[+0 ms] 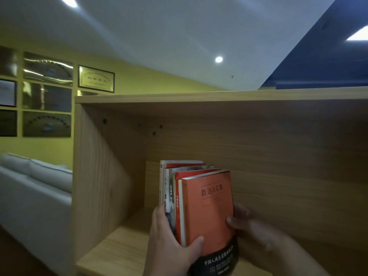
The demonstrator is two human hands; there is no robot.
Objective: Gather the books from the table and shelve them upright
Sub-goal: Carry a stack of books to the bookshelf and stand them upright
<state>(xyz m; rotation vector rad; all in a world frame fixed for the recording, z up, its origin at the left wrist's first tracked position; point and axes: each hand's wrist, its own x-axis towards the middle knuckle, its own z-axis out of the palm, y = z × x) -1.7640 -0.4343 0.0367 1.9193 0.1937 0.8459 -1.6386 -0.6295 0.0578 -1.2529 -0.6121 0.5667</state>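
Item: books (191,188), several, spines toward us, held upright as one bundle inside the open compartment of the wooden shelf (278,156). The orange book (209,212) sits on the right side of the bundle.

Left hand (169,242): its grip wraps the bundle's left side, thumb across the orange cover.

Right hand (256,236): its grip clasps the bundle's right edge.

We cannot tell whether the bundle touches the shelf floor.

Surroundings: framed plaques (96,78) on a yellow wall and a pale sofa (35,176), both left of the shelf.
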